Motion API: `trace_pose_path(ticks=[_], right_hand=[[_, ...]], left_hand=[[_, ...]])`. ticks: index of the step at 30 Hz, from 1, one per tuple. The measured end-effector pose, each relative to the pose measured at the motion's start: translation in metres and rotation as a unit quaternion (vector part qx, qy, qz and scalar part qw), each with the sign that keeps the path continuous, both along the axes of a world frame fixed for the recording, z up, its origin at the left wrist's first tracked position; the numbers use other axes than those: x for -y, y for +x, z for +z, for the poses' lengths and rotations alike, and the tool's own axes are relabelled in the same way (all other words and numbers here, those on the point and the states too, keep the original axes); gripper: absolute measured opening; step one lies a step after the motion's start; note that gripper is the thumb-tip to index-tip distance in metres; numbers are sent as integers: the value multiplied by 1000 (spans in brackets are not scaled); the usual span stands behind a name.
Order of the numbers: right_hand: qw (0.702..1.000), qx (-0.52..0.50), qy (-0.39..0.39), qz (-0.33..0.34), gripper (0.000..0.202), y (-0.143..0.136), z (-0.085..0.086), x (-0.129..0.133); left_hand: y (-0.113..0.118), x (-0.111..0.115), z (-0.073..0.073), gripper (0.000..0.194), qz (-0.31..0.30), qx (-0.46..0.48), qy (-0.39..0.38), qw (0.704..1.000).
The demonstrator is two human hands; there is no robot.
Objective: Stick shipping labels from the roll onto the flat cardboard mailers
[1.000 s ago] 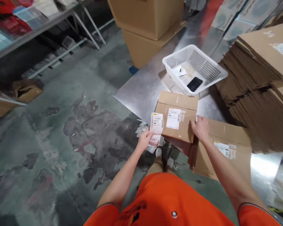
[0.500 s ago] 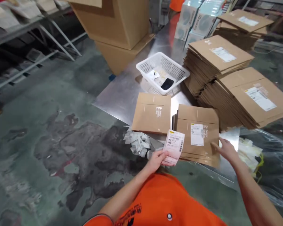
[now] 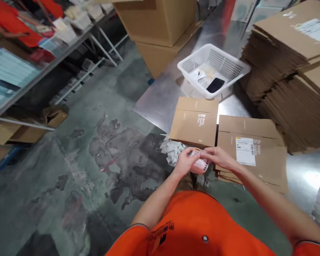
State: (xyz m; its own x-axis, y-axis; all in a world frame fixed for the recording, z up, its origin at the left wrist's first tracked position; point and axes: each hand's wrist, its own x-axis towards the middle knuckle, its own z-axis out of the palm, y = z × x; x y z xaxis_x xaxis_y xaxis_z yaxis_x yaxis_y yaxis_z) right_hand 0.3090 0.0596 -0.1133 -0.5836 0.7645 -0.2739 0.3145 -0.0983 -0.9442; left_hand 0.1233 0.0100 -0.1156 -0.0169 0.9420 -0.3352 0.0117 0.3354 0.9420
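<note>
My left hand (image 3: pixel 185 161) is closed on a small stack of printed labels (image 3: pixel 201 164) in front of my body. The fingers of my right hand (image 3: pixel 219 157) are pressed together at the labels' upper edge; both hands meet there. Just beyond lies a flat cardboard stack (image 3: pixel 194 122) with white print and no label on top. To its right, another flat cardboard stack (image 3: pixel 269 153) carries a white label (image 3: pixel 245 151) on its top piece. Crumpled white paper strips (image 3: pixel 172 149) hang by the table edge, left of my hands.
A white plastic basket (image 3: pixel 188 76) holding a black phone (image 3: pixel 215 85) stands on the metal table (image 3: pixel 154 103). Tall cardboard stacks (image 3: pixel 282 74) rise at the right. Large boxes (image 3: pixel 157 21) stand at the back. People in orange (image 3: pixel 13 21) are at the upper left.
My right hand has left the labelled cardboard on the right and come over to the labels in my left hand. The view has shifted, showing more of the left side.
</note>
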Motion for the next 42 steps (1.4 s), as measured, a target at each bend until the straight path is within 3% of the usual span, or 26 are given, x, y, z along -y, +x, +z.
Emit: trace_pose_path(ticks=[1,8,13,17,20,23,27,29,32,34,37,39,40,42], right_hand=[[1000,10,16,4,47,-3,-3,-4],[980,94,173,15,35,-32,-19,-62],[971,94,218,41,28,-59,-18,-75],[973,114,194,59,28,-61,-23,-78],[966,141,215,-13,31,-57,-31,-107],[933,213,278,-87,32,-53,-38,-154],[862,351,366,-27,40,-47,-44,-192],[832,394,390,-31,56,-46,-47,-191],[825,379,418,-40,55,-59,-58,-166],[828,347,441,-12,54,-78,-68,-138],[825,295,477,75,62,-106,-77,-92],[828,245,483,147,61,-106,-75,-72],[833,238,477,147,58,-99,-72,-68],[845,311,434,18,55,-71,-63,-72]], left_hand=[[-1,-9,-2,21,10,-13,-9,1000],[-12,-43,-38,26,62,11,-80,995],[-25,-47,-37,32,90,127,-116,981],[-33,-43,-41,35,90,149,-192,966],[-35,-40,-58,39,89,146,-233,957],[-41,-26,-84,44,53,143,-246,957],[-66,19,-111,44,30,72,-288,954],[-84,43,-113,43,34,46,-292,955],[-111,54,-97,41,63,14,-217,974],[-124,36,-81,38,105,-30,-144,983],[-131,-18,-63,36,174,-62,-85,979],[-128,-52,-57,32,165,-66,-71,981],[-126,-64,-56,28,148,-66,-67,984],[-120,-78,-56,23,111,-68,-58,990]])
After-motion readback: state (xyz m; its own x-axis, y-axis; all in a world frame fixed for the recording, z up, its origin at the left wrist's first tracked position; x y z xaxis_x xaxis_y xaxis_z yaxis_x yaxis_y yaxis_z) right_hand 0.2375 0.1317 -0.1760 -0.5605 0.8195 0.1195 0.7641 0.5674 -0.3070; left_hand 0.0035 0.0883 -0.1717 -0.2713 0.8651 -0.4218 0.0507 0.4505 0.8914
